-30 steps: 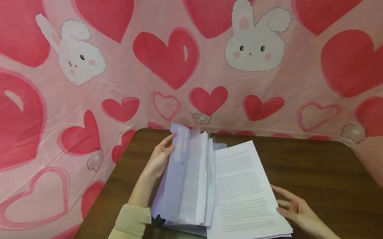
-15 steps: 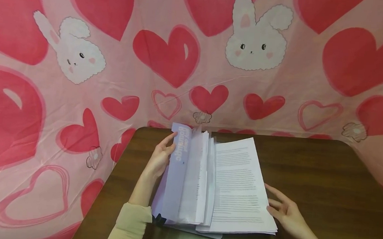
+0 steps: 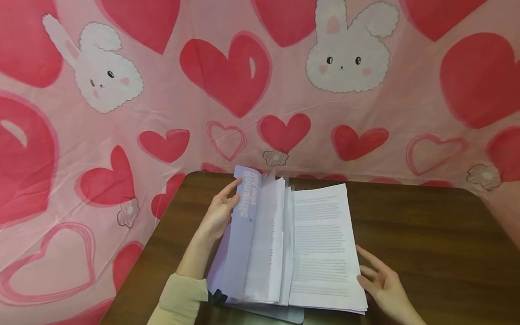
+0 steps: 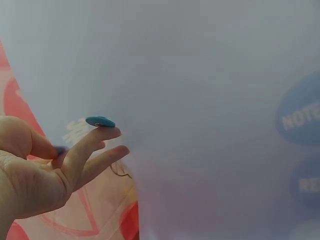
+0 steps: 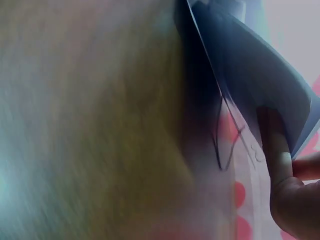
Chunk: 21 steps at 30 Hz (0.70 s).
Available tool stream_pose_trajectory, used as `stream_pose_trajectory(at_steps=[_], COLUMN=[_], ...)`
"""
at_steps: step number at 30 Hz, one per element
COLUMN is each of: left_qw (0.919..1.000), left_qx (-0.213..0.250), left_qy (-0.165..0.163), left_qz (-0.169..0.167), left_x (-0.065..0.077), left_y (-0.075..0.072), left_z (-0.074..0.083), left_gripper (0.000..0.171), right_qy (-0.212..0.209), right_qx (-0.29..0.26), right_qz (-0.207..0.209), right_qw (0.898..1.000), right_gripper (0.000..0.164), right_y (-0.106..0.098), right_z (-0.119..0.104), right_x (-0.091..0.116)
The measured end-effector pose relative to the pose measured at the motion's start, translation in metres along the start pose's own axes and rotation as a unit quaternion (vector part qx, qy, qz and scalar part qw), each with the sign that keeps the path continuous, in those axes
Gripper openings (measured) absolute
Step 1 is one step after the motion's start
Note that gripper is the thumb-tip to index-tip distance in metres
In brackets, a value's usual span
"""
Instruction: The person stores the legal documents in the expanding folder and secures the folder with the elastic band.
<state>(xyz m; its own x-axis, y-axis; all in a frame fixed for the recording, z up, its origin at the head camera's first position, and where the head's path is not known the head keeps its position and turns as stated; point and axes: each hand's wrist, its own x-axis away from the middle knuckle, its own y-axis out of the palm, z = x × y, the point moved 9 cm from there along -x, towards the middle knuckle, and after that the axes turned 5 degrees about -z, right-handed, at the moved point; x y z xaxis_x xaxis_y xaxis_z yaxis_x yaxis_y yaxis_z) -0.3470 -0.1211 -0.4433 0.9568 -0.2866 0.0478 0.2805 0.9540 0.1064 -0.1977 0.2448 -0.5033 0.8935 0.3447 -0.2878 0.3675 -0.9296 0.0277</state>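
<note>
A purple document folder stands half-raised on the table, with clear sleeves and papers fanned inside it. At its left edge my left hand holds the cover up; the left wrist view shows that hand's fingers against the cover near a teal button. My right hand grips the right edge of a stack of printed sheets, thumb on top and fingers beneath. The stack's left edge lies under or inside a clear sleeve; which, I cannot tell. In the right wrist view, the fingers press the sheets' underside.
A black binder clip sits at the folder's lower left corner. Under everything is a dark brown wooden table. Behind it hangs a pink cloth printed with hearts and rabbits.
My right hand has moved left and slightly away from me, carrying the printed sheets further toward the folder and straightening them. The left hand has stayed nearly still on the cover.
</note>
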Motion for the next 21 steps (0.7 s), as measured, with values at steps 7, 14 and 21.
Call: stream_pose_trajectory(at_steps=[7, 14, 21], left_qw=[1.0000, 0.9999, 0.9999], left_qx=[0.002, -0.010, 0.012], left_qy=[-0.005, -0.007, 0.005], left_qz=[0.001, -0.001, 0.003], left_x=[0.001, -0.001, -0.001], left_y=[0.004, 0.010, 0.016], left_z=[-0.002, -0.007, -0.006], left_gripper=[0.055, 0.055, 0.055], right_qy=[0.020, 0.095, 0.104], right_qx=[-0.059, -0.073, -0.077], right_qz=[-0.019, -0.021, -0.022], right_qw=[0.998, 0.993, 0.991], right_gripper=[0.080, 0.072, 0.072], right_y=[0.027, 0.047, 0.062], right_z=[0.012, 0.032, 0.033], right_x=[-0.004, -0.008, -0.017])
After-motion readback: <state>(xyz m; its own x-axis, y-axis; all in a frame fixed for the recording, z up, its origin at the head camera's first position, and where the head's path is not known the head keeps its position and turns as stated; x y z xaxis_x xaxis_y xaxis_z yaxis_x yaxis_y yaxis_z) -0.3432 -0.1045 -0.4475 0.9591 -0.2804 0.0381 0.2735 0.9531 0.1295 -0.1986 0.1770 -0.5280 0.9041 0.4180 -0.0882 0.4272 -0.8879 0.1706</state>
